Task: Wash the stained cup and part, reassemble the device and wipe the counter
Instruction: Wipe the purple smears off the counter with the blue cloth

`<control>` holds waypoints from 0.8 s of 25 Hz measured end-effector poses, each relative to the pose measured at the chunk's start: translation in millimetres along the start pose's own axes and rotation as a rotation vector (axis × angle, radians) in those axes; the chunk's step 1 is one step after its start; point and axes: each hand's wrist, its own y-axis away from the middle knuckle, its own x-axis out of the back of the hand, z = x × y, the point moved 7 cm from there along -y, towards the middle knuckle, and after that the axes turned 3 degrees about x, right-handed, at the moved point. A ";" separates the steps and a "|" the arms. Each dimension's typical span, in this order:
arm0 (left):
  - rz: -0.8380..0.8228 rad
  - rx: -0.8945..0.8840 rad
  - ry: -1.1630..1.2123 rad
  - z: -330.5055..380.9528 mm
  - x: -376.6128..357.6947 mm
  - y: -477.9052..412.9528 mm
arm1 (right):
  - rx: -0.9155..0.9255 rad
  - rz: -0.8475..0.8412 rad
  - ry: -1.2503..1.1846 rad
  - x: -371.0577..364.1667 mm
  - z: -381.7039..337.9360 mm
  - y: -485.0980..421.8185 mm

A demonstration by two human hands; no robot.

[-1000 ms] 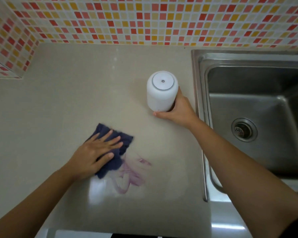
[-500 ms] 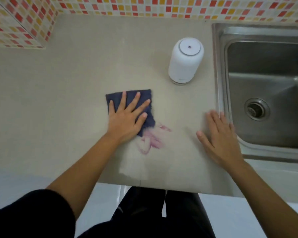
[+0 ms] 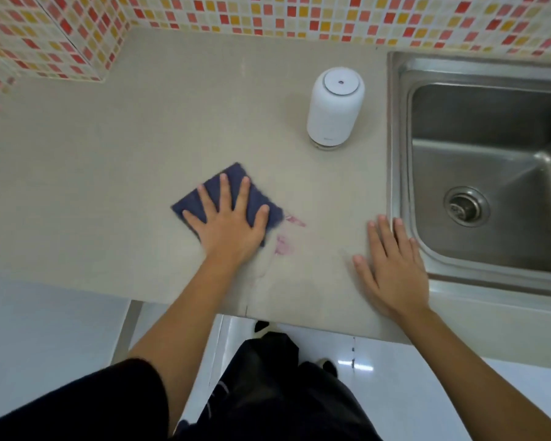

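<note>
the left hand [image 3: 233, 224], fingers spread flat, presses the dark blue cloth [image 3: 261, 195] on the counter [image 3: 109, 186], pink stain [image 3: 283, 245] at its 4 o'clock. the right hand [image 3: 392, 268] rests flat, holding nothing. the white device [image 3: 334, 106] stands at the cloth's 1 o'clock.

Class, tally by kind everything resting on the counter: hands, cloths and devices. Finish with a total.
Hands: 2 (left hand, right hand)
Blue cloth: 1
White device: 1
Total: 4
</note>
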 end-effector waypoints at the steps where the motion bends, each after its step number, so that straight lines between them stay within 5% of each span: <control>1: 0.017 -0.115 -0.018 34.2 -8.4 17.1 | 0.006 -0.007 -0.034 0.9 2.2 -0.8; 5: 0.009 -0.450 -0.123 54.7 -28.8 125.0 | 0.046 -0.078 -0.143 4.7 12.0 17.8; 9: 0.010 -0.217 -0.119 -30.1 -5.9 94.1 | 0.052 -0.070 -0.055 3.6 26.2 70.8; 12: 0.001 -0.045 -0.005 -4.0 -1.0 25.2 | -0.011 -0.049 -0.077 0.4 37.9 86.2; 17: 0.019 -0.541 -0.071 118.5 -39.6 102.9 | -0.008 -0.018 -0.092 -1.6 36.8 84.6; 20: -0.026 -0.637 -0.067 74.2 -39.9 157.0 | -0.018 0.020 -0.067 -1.7 38.7 86.4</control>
